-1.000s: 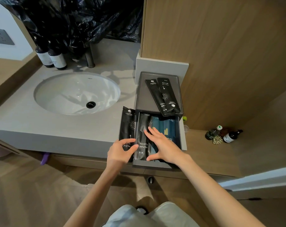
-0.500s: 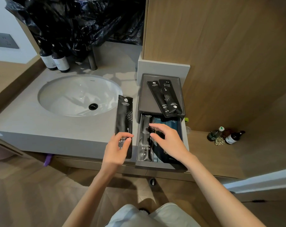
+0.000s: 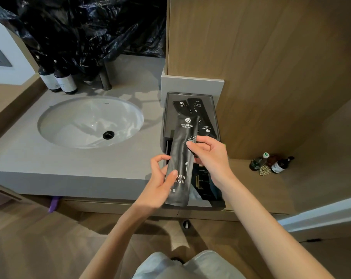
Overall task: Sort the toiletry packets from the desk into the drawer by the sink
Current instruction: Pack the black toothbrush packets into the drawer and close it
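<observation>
A long black toothbrush packet (image 3: 181, 158) hangs upright over the open drawer (image 3: 217, 204) by the sink. My left hand (image 3: 160, 182) grips its lower half. My right hand (image 3: 206, 156) pinches its right edge near the middle. Dark blue and black packets (image 3: 203, 182) lie inside the drawer, mostly hidden behind the held packet. Two more black toothbrush packets (image 3: 200, 115) lie crossed on the grey tray (image 3: 170, 117) behind the drawer.
A white oval sink (image 3: 90, 121) sits in the grey counter (image 3: 50, 162) to the left. Dark bottles (image 3: 58, 81) and a black plastic bag (image 3: 86, 27) stand behind it. Small bottles (image 3: 271, 164) sit on the wooden ledge at right. A wood panel wall (image 3: 261, 57) rises behind the tray.
My left hand has carried the toothbrush packet from beside the drawer to over it. My right hand has lifted from the drawer's packets and taken hold of the packet's edge.
</observation>
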Demonstrator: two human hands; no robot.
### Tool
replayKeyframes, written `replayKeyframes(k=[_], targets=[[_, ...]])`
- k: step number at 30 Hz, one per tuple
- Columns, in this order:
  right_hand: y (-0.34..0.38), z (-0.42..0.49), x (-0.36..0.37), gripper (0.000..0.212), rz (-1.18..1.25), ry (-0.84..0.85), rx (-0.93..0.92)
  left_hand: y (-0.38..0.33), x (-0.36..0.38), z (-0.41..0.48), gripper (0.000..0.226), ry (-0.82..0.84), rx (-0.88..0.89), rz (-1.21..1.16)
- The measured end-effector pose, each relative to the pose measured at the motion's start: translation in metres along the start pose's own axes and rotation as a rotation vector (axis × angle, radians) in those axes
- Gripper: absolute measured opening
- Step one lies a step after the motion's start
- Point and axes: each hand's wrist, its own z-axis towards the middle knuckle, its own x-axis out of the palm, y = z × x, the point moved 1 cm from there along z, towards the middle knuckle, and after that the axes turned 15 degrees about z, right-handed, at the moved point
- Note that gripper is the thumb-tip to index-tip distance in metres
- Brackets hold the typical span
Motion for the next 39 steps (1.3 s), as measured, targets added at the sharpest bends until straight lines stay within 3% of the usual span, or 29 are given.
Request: replayKeyframes(k=[8,14,18,27,33,37,39], targets=[[-0.002,-0.009,-0.054,0.022,-0.103,0.04,0.253,0.027,-0.018,0.021,0.023,-0.311,-0.137,0.089],[-0.032,-0.009,-0.064,0.019,-0.237,0.047,0.449,0.052,-0.004,0.035,0.049,-0.113,-0.287,0.232],[-0.054,0.013,-0.051,0.023,-0.234,-0.029,0.421,0.061,0.005,0.041,0.063,-0.015,-0.308,0.23],[-0.076,0.055,-0.037,0.033,-0.243,-0.256,0.237,0.075,0.009,0.041,0.07,-0.055,-0.266,0.232],[-0.07,0.04,-0.045,0.045,-0.345,-0.123,0.322,0.081,0.017,0.041,0.079,-0.08,-0.27,0.27],[-0.066,0.019,-0.055,0.033,-0.274,-0.023,0.469,0.085,0.021,0.043,0.078,-0.109,-0.286,0.269],[-0.067,0.014,-0.058,0.019,-0.24,-0.014,0.458,0.088,0.021,0.044,0.077,-0.102,-0.293,0.26]])
